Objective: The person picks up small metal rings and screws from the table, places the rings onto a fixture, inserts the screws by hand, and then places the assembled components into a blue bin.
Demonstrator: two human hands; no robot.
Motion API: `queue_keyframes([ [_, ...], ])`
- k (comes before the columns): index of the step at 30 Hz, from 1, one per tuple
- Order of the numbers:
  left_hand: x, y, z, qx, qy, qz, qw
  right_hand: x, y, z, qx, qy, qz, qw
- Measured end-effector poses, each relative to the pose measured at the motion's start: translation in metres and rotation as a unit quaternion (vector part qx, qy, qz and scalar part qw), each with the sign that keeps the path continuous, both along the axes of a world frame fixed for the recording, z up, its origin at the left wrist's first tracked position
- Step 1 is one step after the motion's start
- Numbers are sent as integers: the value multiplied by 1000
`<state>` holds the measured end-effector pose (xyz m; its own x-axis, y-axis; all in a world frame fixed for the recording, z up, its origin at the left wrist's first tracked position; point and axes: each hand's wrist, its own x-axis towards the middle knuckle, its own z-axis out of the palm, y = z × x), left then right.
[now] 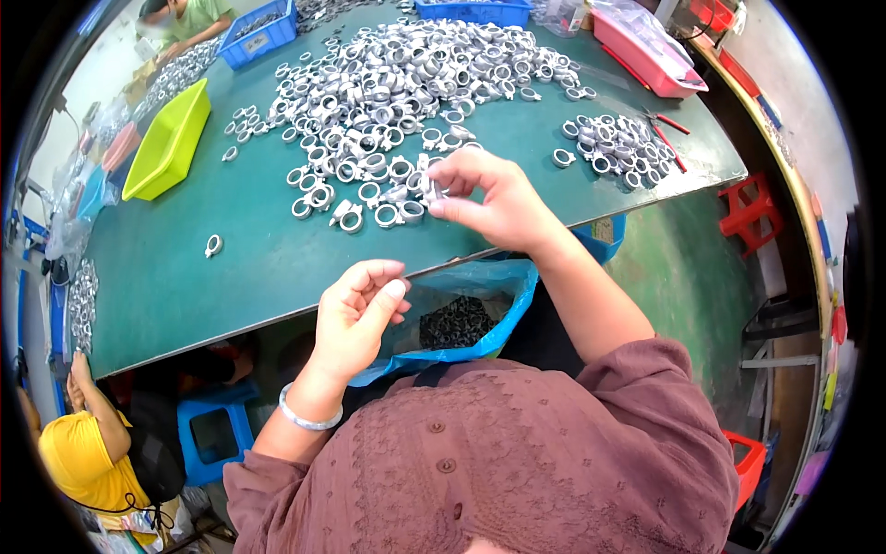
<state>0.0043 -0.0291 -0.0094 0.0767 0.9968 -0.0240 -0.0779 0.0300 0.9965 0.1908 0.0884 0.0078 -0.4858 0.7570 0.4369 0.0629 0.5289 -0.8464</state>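
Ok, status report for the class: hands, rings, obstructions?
Left hand loosely curled, no ring visible. Right hand at near edge of ring pile, apparently pinching a silver ring. Nothing seen blocking.

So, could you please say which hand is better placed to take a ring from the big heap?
Probably the right hand: it is at the near side of the big heap, while the left hand is farther back, by the blue bag.

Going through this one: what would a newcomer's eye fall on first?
First, the big heap of grey metal rings on the green table, with the right hand at its near edge. Next, the bright yellow-green tray toward the table's left side and the pink bin at the far right.
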Motion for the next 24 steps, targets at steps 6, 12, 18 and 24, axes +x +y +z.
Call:
queue_keyframes([
  [6,6,8,7,-28,-121,-7,992,-17,-37,-8,-37,77,89,992],
  [12,3,7,5,-76,-194,-11,978,-20,-48,-8,9,42,88,995],
  [18,-1,7,2,-92,-225,-27,970,-23,-51,-8,30,42,83,995],
  [24,-1,7,1,-108,-233,-28,966,-25,-52,-8,34,29,71,997],
])
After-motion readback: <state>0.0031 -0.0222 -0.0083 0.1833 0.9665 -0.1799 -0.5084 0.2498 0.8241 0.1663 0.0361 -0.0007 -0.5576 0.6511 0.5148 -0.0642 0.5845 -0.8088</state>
